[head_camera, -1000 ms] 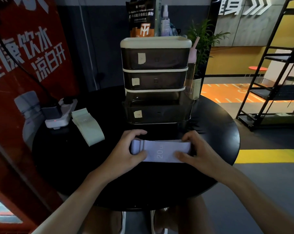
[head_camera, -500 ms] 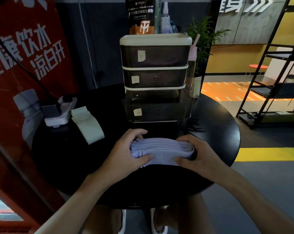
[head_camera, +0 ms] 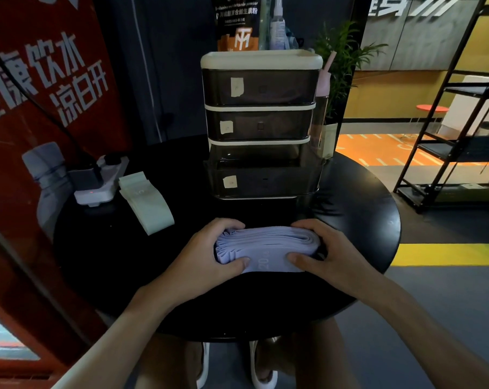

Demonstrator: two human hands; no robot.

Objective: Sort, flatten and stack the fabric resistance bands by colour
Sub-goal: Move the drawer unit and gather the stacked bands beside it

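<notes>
Standing at the far left, a red banner (head_camera: 41,108) with white lettering is flanking the table, and a white power strip (head_camera: 97,183) with a dark cable plugged in is sitting just beside it. A flattened stack of pale green bands (head_camera: 146,202) is lying just right of the strip, well apart from both hands. A drawer unit (head_camera: 261,124) with three dark, paper-labelled fronts is standing at centre, directly behind the lilac bands (head_camera: 265,242) and blocking the far side of the table. The left hand (head_camera: 207,262) is gripping the stack's left end, fingers curling over the top and thumb pressing the front face. The right hand (head_camera: 330,256) is clasping the folded right end in the same manner. The lilac stack is sitting between them on the near half of the round black table (head_camera: 364,220). A potted plant (head_camera: 341,66) is showing behind the unit, a black shelf rack (head_camera: 448,136) is standing at right, and a yellow floor stripe (head_camera: 448,254) is running below it.
</notes>
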